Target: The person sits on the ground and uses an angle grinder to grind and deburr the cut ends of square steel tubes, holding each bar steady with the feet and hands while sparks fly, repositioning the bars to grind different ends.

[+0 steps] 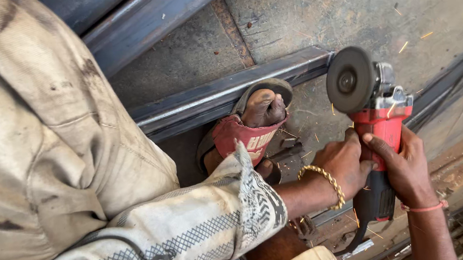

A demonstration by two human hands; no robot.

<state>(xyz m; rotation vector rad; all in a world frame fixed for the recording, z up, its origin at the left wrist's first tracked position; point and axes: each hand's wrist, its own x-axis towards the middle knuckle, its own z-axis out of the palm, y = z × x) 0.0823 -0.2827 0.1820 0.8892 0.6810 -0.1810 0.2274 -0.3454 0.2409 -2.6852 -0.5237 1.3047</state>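
hands, left and right, grip red angle grinder beside steel bar.

Left hand wrapped from the left round the body of the red and black angle grinder, fingers curled shut against it, thumb toward the disc. Left forearm bare from wrist to patterned sleeve cuff, stretched almost level toward the grinder. Right hand clasped on the grinder's right side, just beside the left, fingers closed over the casing. Right forearm rising steeply from below the grinder, wrist bent slightly inward.
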